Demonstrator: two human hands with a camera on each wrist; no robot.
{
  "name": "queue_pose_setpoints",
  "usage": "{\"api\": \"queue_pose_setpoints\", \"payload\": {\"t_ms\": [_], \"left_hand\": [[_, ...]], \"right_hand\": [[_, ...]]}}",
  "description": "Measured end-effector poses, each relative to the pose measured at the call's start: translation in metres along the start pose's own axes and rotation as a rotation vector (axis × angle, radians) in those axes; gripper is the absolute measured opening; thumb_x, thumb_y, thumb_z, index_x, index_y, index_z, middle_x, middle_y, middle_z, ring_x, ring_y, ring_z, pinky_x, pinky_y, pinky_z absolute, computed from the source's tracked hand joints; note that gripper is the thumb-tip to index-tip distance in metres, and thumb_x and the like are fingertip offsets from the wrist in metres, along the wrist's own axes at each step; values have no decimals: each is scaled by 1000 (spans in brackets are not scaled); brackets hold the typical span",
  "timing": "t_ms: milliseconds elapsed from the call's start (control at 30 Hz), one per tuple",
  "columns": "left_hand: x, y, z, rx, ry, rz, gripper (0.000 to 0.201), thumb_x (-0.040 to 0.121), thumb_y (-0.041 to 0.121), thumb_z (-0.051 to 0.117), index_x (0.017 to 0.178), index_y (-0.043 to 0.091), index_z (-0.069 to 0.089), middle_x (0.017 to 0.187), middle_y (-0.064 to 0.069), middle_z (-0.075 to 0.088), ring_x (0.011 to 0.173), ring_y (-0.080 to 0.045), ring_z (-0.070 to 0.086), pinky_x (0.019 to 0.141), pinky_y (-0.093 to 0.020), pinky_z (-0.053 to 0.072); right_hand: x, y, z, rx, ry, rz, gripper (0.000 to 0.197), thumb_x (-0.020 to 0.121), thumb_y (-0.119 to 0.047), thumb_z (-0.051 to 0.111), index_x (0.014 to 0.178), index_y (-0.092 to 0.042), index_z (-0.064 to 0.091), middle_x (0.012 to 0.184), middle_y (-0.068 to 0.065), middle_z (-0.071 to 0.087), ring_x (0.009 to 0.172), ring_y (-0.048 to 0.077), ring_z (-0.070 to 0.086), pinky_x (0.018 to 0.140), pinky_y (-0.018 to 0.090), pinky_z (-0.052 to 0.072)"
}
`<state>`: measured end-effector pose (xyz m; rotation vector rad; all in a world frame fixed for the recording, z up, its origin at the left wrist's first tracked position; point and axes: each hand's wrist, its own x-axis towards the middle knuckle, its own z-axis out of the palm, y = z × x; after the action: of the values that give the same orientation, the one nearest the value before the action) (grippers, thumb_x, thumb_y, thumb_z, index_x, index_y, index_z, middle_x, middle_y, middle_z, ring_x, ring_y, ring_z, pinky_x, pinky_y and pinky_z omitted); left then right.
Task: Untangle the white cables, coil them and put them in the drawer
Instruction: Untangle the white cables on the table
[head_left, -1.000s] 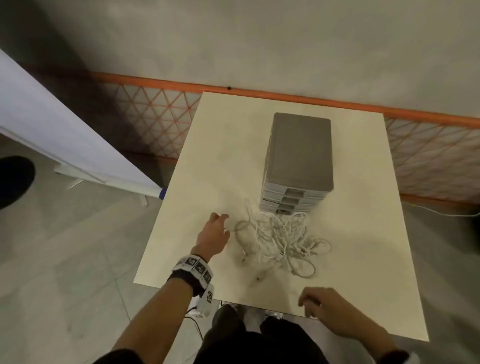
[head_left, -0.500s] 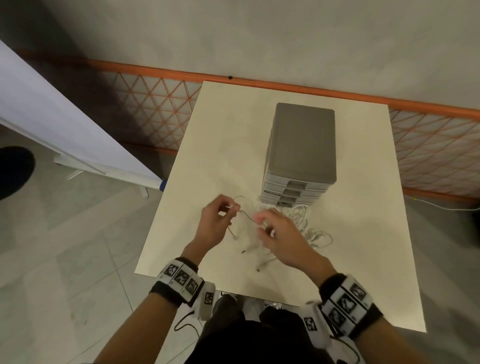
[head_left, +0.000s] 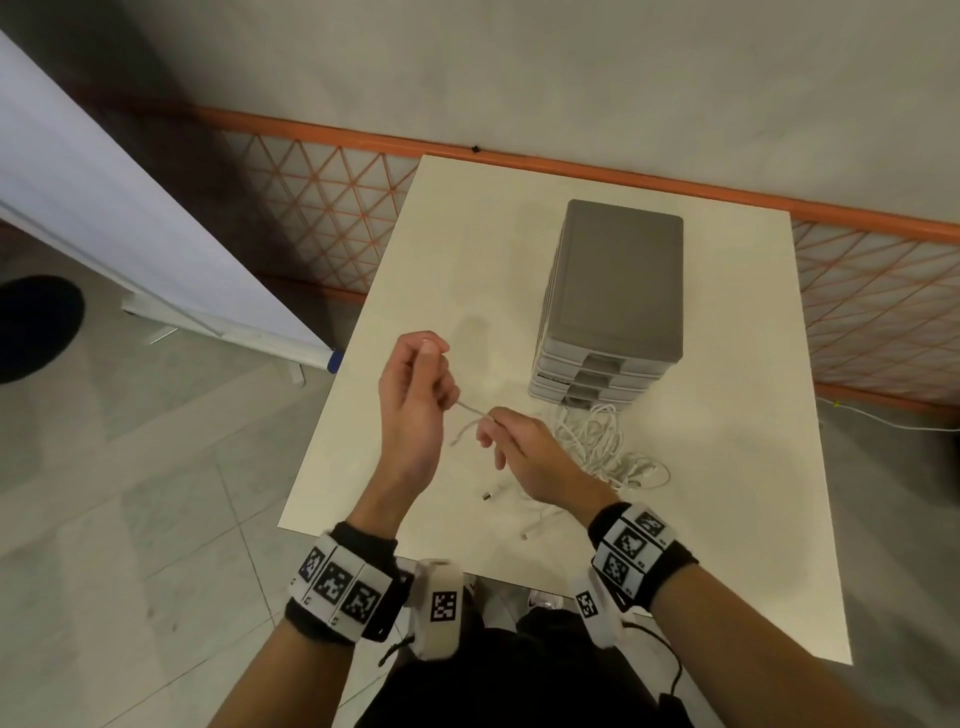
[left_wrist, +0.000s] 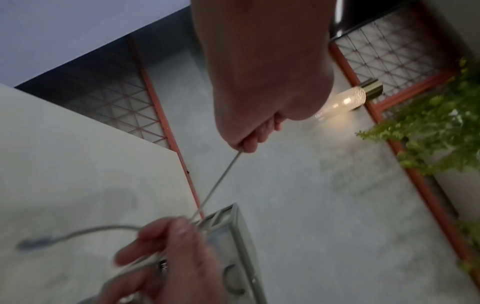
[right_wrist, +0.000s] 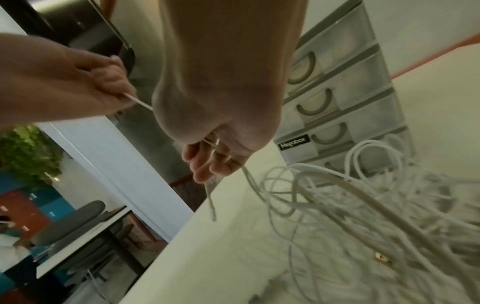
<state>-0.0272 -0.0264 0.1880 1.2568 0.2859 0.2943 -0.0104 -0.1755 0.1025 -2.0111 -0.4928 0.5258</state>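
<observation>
A tangle of white cables (head_left: 597, 447) (right_wrist: 369, 207) lies on the cream table (head_left: 467, 260) just in front of a grey drawer unit (head_left: 615, 291) (right_wrist: 337, 98), whose drawers look closed. My left hand (head_left: 415, 395) (left_wrist: 246, 144) is raised above the table and grips one white cable (head_left: 470, 408) (left_wrist: 221, 179) in curled fingers. My right hand (head_left: 511, 441) (right_wrist: 207, 162) pinches the same cable a short way along, so a taut stretch runs between the hands. The cable's loose plug end (head_left: 457, 441) (left_wrist: 33, 243) hangs below my right hand.
Two cable plugs (head_left: 491, 496) lie near the table's front edge. A white board on a stand (head_left: 156, 244) leans left of the table. An orange-framed mesh fence (head_left: 322, 202) runs behind it. Plants (left_wrist: 428, 123) and a lamp (left_wrist: 348, 100) show in the left wrist view.
My right hand came up from the table's front edge to the cable. Both hands have lifted one cable out of the tangle and pulled a stretch taut between them; the left hand rose.
</observation>
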Motion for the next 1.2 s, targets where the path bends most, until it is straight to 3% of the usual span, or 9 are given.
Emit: {"api": "queue_pose_setpoints", "payload": {"t_ms": [167, 267, 333, 433, 500, 667, 1033, 1100, 1200], "left_hand": [[0, 30, -11, -108, 114, -37, 29, 94, 3, 31, 71, 18, 41, 59, 9, 30, 53, -9, 21, 51, -24, 18], [-5, 24, -15, 192, -40, 66, 23, 85, 9, 41, 69, 23, 51, 59, 14, 42, 51, -5, 31, 51, -20, 26], [-9, 5, -17, 568, -256, 139, 8, 92, 24, 56, 88, 21, 62, 63, 13, 49, 54, -4, 39, 55, -22, 35], [-10, -27, -18, 1030, -456, 81, 34, 98, 42, 56, 129, 26, 59, 77, 4, 62, 69, -13, 57, 67, -33, 51], [-8, -38, -14, 1131, -467, 157, 32, 102, 39, 51, 130, 25, 59, 86, -2, 68, 76, -18, 62, 70, -38, 54], [-2, -30, -9, 877, -433, 254, 21, 101, 24, 56, 85, 14, 66, 56, 9, 45, 52, -12, 40, 52, -26, 35], [-8, 12, -19, 467, -105, 156, 28, 94, 20, 53, 67, 12, 58, 51, 4, 41, 52, -11, 32, 53, -26, 29], [-2, 2, -31, 809, -106, 15, 13, 94, 18, 56, 89, 15, 67, 57, 6, 50, 57, -11, 46, 61, -28, 37], [-4, 1, -35, 1168, -31, -75, 39, 95, 27, 62, 132, 24, 51, 89, -6, 68, 89, -22, 67, 76, -33, 49]], "right_hand": [[-9, 30, -15, -96, -36, 70, 30, 105, -19, 37, 92, -9, 61, 86, 2, 65, 60, 1, 54, 65, 18, 40], [-6, 32, -30, -188, 1, 31, 30, 105, -21, 39, 88, -16, 63, 71, -8, 61, 60, 1, 52, 66, 21, 41], [-2, 20, -40, -196, 44, 20, 29, 104, -24, 42, 85, -18, 64, 58, -14, 54, 54, 3, 47, 61, 21, 37], [-2, -7, -51, -222, 64, -90, 29, 104, -26, 46, 86, -14, 66, 54, -15, 50, 51, 6, 45, 55, 18, 31], [-4, -20, -56, -222, 44, -138, 29, 104, -24, 47, 85, -12, 66, 52, -13, 45, 50, 8, 43, 54, 18, 30], [-10, -29, -64, -82, 57, -137, 25, 102, -26, 49, 85, -15, 64, 62, 0, 51, 54, 7, 42, 55, 18, 33], [-9, 20, -56, -108, 113, 20, 26, 102, -18, 51, 80, -18, 65, 62, -25, 60, 55, 0, 52, 57, 13, 34], [-7, 24, -61, -196, 128, 29, 29, 101, -22, 53, 76, -15, 64, 60, -14, 62, 56, 3, 54, 58, 18, 41], [-3, 25, -63, -449, 152, 31, 26, 98, -25, 56, 80, -12, 70, 78, -2, 70, 69, 13, 57, 69, 35, 49]]}}
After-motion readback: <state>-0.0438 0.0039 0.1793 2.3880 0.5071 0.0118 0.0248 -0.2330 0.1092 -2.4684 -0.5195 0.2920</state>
